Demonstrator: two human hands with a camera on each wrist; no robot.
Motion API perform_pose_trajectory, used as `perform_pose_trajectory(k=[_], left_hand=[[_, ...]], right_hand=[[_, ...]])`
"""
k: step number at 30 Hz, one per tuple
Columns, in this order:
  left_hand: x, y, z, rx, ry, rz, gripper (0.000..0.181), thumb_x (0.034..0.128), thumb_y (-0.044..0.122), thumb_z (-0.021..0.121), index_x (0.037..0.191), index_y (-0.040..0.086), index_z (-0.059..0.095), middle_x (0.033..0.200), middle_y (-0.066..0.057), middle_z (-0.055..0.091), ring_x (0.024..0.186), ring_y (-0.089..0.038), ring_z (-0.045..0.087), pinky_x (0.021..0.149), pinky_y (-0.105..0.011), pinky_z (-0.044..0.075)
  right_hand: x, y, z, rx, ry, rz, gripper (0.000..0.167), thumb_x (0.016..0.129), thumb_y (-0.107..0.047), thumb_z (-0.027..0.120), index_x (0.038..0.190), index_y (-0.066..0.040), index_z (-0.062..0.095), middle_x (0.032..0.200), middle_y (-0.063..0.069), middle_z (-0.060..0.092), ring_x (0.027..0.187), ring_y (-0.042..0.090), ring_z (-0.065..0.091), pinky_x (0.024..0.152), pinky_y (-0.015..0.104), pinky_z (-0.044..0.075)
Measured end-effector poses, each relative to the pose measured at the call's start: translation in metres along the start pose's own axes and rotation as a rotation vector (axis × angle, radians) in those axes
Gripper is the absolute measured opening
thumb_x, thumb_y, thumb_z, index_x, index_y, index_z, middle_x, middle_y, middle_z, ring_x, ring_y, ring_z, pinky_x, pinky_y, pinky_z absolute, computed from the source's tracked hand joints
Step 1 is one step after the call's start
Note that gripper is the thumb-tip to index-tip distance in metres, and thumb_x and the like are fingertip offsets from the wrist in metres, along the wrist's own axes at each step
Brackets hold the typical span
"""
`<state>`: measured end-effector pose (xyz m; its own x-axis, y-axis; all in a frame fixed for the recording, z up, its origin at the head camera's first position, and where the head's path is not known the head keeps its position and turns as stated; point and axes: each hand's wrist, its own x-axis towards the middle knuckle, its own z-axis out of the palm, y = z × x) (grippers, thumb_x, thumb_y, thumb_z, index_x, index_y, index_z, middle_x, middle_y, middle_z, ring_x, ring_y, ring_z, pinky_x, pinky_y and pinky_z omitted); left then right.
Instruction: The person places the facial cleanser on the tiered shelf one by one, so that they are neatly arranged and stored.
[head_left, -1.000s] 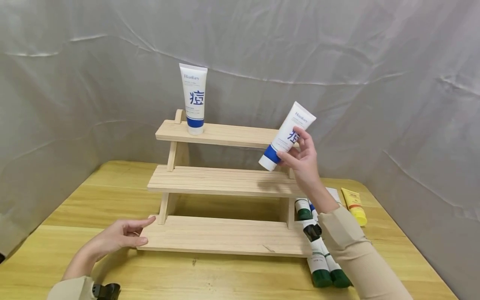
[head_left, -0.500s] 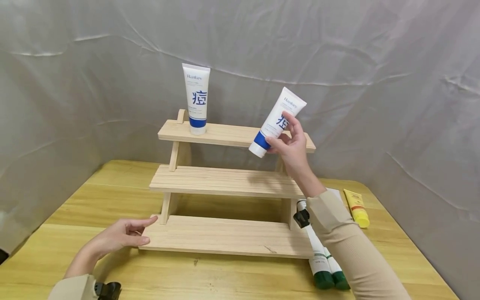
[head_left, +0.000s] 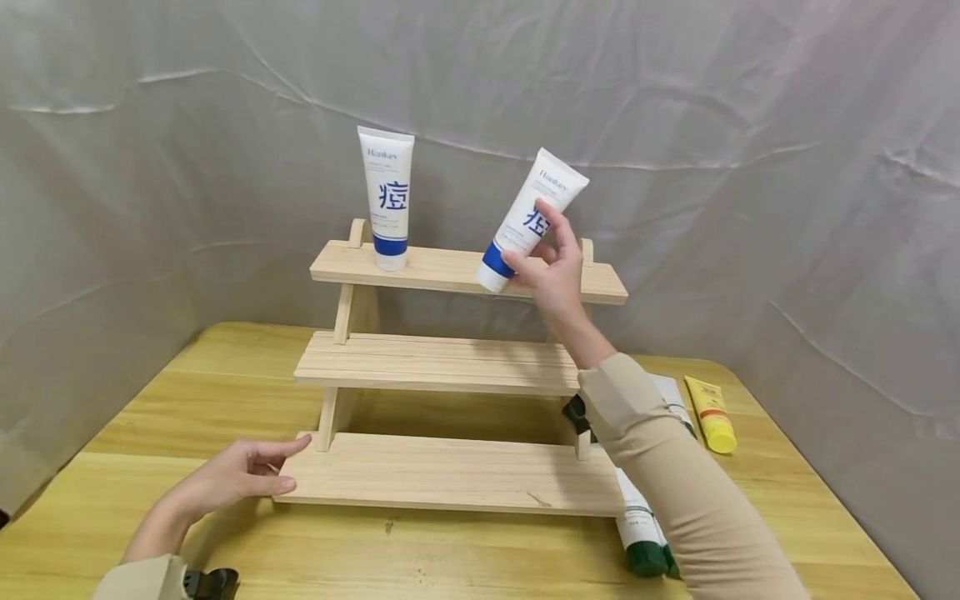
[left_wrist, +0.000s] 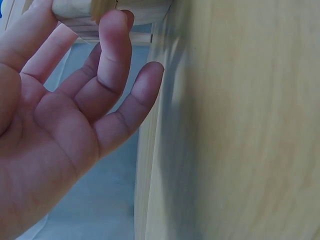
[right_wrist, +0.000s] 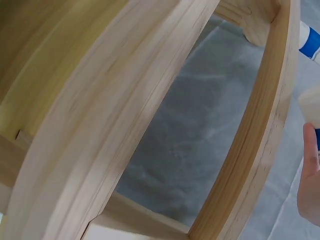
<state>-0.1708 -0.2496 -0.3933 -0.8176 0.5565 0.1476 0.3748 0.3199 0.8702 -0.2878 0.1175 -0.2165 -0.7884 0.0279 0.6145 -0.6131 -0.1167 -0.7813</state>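
Note:
My right hand (head_left: 561, 271) pinches a white squeeze tube (head_left: 553, 177) with a blue band and white cap. The tube tilts, cap down and to the left, in front of the right half of the top shelf (head_left: 450, 265). A matching tube (head_left: 387, 167) stands upright on its cap near that shelf's left end. With thumb and fingers, my left hand (head_left: 228, 477) holds the left end of the wooden three-tier display stand (head_left: 450, 471) at its bottom shelf. In the left wrist view the fingers (left_wrist: 112, 55) curl by the shelf's corner. The right wrist view catches only part of the right hand (right_wrist: 310, 195).
Right of the stand, white tubes with green caps (head_left: 643, 557) lie on the wooden table (head_left: 405, 550), partly behind my right sleeve (head_left: 675, 483). A yellow tube (head_left: 710, 412) lies farther right. Grey cloth (head_left: 480, 67) hangs behind.
My right hand has carried the tilted tube up and to the left, from the stand's right end to the top shelf's level. The left hand keeps its place at the bottom shelf.

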Motion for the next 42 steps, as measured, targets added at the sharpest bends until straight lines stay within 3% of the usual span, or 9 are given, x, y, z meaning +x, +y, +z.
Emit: perform_pose_trajectory(k=[7,14,22,29,36,42], left_hand=[[0.000,0.000,0.001,-0.021,-0.002,-0.003,0.052,0.0847,0.006,0.060,0.124,-0.019,0.035,0.124,-0.041,0.027,0.083,-0.006,0.054,0.067,-0.026,0.047],[-0.001,0.001,0.002,-0.037,-0.002,-0.010,0.054,0.0849,0.007,0.060,0.124,-0.019,0.034,0.124,-0.042,0.028,0.085,-0.008,0.055,0.068,-0.026,0.047],[-0.002,0.003,0.002,-0.046,-0.001,-0.008,0.053,0.0849,0.005,0.059,0.124,-0.019,0.034,0.125,-0.042,0.027,0.081,-0.006,0.054,0.066,-0.026,0.047],[-0.001,0.001,0.001,-0.026,-0.006,0.007,0.053,0.0849,0.005,0.059,0.124,-0.019,0.034,0.124,-0.041,0.029,0.087,-0.006,0.054,0.069,-0.024,0.047],[0.000,0.001,0.001,-0.041,-0.014,0.010,0.053,0.0853,0.005,0.059,0.124,-0.020,0.032,0.124,-0.043,0.027,0.085,-0.006,0.054,0.067,-0.025,0.047],[0.000,0.002,0.001,-0.057,-0.019,0.001,0.054,0.0857,0.006,0.059,0.125,-0.019,0.032,0.125,-0.042,0.026,0.089,-0.007,0.054,0.069,-0.025,0.047]], right_hand=[[0.005,0.005,0.010,-0.120,0.013,-0.083,0.065,0.073,0.014,0.062,0.131,-0.006,0.042,0.118,0.008,0.043,0.078,0.015,0.052,0.054,0.029,0.051],[0.008,0.010,0.016,-0.282,-0.023,-0.225,0.054,0.072,0.012,0.065,0.122,0.002,0.048,0.118,0.016,0.047,0.084,0.024,0.053,0.073,0.032,0.044],[0.012,0.012,0.024,-0.489,-0.060,-0.371,0.044,0.069,0.010,0.070,0.110,0.003,0.055,0.116,0.017,0.047,0.089,0.026,0.049,0.081,0.031,0.039],[0.016,0.012,0.030,-0.587,-0.107,-0.349,0.044,0.071,0.009,0.069,0.111,0.001,0.055,0.120,0.017,0.045,0.097,0.024,0.048,0.082,0.029,0.040],[0.019,0.011,0.031,-0.517,-0.103,-0.206,0.046,0.073,0.014,0.065,0.115,-0.002,0.053,0.115,0.016,0.037,0.101,0.022,0.043,0.073,0.033,0.049],[0.016,0.014,0.027,-0.569,-0.162,-0.175,0.052,0.070,0.017,0.062,0.117,-0.004,0.052,0.115,0.016,0.036,0.096,0.022,0.045,0.066,0.030,0.050]])
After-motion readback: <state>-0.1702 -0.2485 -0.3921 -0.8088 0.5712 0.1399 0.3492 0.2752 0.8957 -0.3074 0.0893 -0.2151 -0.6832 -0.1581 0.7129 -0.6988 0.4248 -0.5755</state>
